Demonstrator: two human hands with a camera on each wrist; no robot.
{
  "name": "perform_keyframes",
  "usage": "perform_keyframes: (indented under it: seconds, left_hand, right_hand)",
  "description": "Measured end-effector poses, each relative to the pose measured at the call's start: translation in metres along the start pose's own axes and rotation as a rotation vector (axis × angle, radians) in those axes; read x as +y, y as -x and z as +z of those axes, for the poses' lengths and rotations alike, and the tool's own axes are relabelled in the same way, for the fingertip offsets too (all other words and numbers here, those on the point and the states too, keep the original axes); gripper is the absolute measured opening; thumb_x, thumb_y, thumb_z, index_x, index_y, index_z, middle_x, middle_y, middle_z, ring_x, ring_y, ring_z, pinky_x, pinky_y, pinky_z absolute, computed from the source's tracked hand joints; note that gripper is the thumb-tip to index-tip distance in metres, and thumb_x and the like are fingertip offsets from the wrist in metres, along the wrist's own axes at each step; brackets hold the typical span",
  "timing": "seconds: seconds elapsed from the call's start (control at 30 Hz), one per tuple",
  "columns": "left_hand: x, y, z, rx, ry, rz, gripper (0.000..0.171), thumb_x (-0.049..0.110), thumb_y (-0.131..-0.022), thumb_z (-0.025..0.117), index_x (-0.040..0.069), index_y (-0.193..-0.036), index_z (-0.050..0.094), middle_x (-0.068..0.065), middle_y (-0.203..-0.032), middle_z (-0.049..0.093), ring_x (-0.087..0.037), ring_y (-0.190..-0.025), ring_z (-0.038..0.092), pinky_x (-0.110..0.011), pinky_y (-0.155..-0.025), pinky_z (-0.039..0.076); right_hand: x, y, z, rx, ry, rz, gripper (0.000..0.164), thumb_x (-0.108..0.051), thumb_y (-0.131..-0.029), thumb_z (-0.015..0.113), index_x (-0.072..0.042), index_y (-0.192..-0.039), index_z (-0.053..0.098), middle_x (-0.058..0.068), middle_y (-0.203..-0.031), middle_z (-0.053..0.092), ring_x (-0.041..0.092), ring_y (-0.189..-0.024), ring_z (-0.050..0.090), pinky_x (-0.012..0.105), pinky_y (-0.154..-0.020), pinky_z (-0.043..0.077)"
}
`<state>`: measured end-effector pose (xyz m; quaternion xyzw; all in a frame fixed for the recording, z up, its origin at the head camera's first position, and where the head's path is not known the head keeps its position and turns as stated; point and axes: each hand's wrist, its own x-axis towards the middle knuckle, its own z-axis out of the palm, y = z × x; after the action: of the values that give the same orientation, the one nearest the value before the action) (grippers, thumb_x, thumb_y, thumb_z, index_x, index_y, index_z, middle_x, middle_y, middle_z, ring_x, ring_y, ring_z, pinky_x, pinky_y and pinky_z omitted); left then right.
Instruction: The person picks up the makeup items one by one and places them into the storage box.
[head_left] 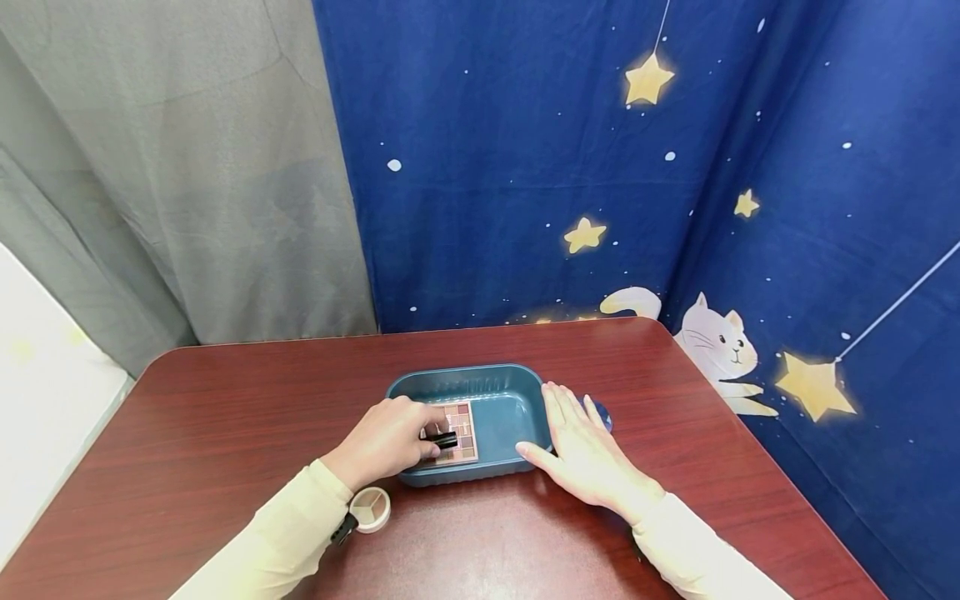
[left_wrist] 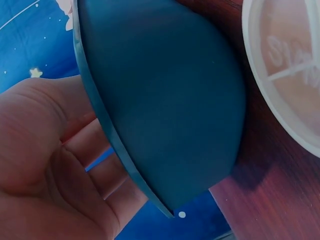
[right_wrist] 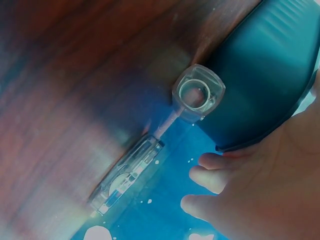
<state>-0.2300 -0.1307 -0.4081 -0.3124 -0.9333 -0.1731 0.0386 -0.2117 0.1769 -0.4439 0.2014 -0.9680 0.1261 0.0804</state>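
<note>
A teal plastic basin [head_left: 510,417] stands on the table, with an eyeshadow palette [head_left: 466,433] lying at its left end. My left hand [head_left: 390,442] reaches over the basin's left rim and pinches a small black tube [head_left: 444,440] just above the palette. In the left wrist view the basin wall hides the tube and fingertips. My right hand [head_left: 588,454] lies against the basin's right rim, fingers straight and thumb spread over the near edge. The right wrist view shows that hand [right_wrist: 265,175] beside the basin's outer wall [right_wrist: 255,75].
A round three-part compact [head_left: 371,509] lies near my left wrist. Right of the basin are a clear, square-sided container [right_wrist: 199,94] and a flat transparent case [right_wrist: 127,172]. A dark blue round item [head_left: 603,414] shows behind my right fingers. Curtains [head_left: 525,167] hang beyond the table's far edge.
</note>
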Motion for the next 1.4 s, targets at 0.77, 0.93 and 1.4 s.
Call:
perform_keyframes:
  seconds: [0.77,0.93,1.4]
  left_hand:
    - [0.0015,-0.0043,0.0054,-0.067,-0.028,0.014,0.016,0.020,-0.076,0.088,0.024,-0.088,0.078,0.011,-0.079,0.069,-0.007,-0.070,0.060,-0.033,-0.064,0.051]
    - [0.0015,-0.0040,0.0063,-0.065,-0.027,0.031,0.016,0.020,-0.075,0.088,0.025,-0.086,0.077,0.013,-0.077,0.067,-0.008,-0.070,0.060,-0.033,-0.064,0.051]
    - [0.0019,-0.0028,0.0093,-0.050,-0.075,0.049,0.019,0.020,-0.074,0.089,0.026,-0.082,0.073,0.013,-0.075,0.065,-0.009,-0.068,0.059,-0.033,-0.061,0.050]
  right_hand:
    - [0.0000,-0.0003,0.0010,0.007,-0.003,-0.005,0.104,-0.079,-0.092,0.037,-0.001,-0.159,0.023,0.015,-0.162,0.029,0.032,-0.150,0.024,0.059,-0.117,0.016]
    - [-0.0003,-0.0001,0.0013,0.010,0.000,-0.009,0.103,-0.078,-0.092,0.037,-0.001,-0.158,0.024,0.015,-0.161,0.029,0.032,-0.149,0.025,0.060,-0.117,0.017]
    - [0.0002,0.0001,0.0014,0.012,0.001,-0.007,0.103,-0.079,-0.092,0.037,-0.001,-0.159,0.023,0.015,-0.162,0.029,0.032,-0.149,0.025,0.060,-0.117,0.016]
